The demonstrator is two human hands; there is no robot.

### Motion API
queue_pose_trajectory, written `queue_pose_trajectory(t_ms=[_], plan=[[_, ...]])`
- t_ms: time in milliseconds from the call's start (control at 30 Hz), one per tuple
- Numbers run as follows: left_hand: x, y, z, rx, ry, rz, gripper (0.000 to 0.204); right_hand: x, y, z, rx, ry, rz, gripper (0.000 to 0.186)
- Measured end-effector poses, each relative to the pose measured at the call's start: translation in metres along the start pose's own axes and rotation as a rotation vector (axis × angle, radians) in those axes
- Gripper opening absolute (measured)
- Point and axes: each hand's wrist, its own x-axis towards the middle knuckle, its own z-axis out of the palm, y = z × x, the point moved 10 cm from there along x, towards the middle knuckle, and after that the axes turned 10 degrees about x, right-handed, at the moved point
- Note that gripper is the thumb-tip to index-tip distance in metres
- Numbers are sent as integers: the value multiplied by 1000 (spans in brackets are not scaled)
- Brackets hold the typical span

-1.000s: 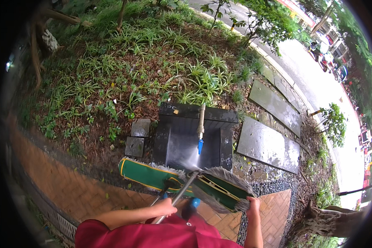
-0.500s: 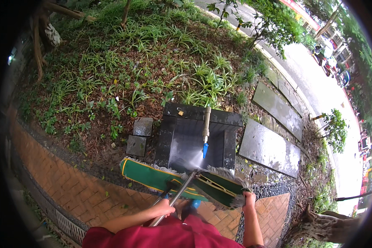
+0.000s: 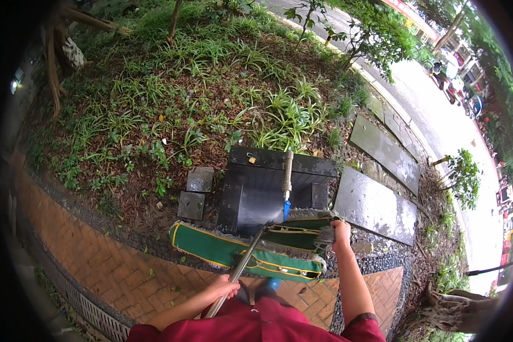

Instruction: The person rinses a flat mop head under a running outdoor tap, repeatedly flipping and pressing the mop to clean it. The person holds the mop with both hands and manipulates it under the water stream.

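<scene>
My left hand [image 3: 224, 286] is closed round a metal pole [image 3: 244, 261] that slants up toward the tap. My right hand [image 3: 341, 232] grips the right end of a flat dust mop head [image 3: 302, 240], green with yellow trim and a grey fringe. This mop head lies under a tap [image 3: 287, 178] with a blue lever, where water sprays. A second green mop head [image 3: 202, 242] stretches across nearer to me, along the front of a black stone basin [image 3: 229, 199]. The pole hides part of both, and the joint at its tip is hard to make out.
A small padlock [image 3: 252, 160] lies on the basin's back ledge. Wet stone slabs [image 3: 376, 206] lie to the right, small square blocks [image 3: 191, 205] to the left. Brick paving [image 3: 119, 259] runs below, a planted bed [image 3: 171, 108] behind. A tree trunk [image 3: 461, 310] stands lower right.
My right hand has moved up and away from me, bringing its mop head further under the tap. The nearer mop head now shows more of its right end.
</scene>
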Motion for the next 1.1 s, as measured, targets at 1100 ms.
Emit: queue_pose_trajectory(t_ms=[1100], plan=[[-2, -3, 3, 25, -5, 38, 16, -19, -8, 17, -71, 1, -14, 12]])
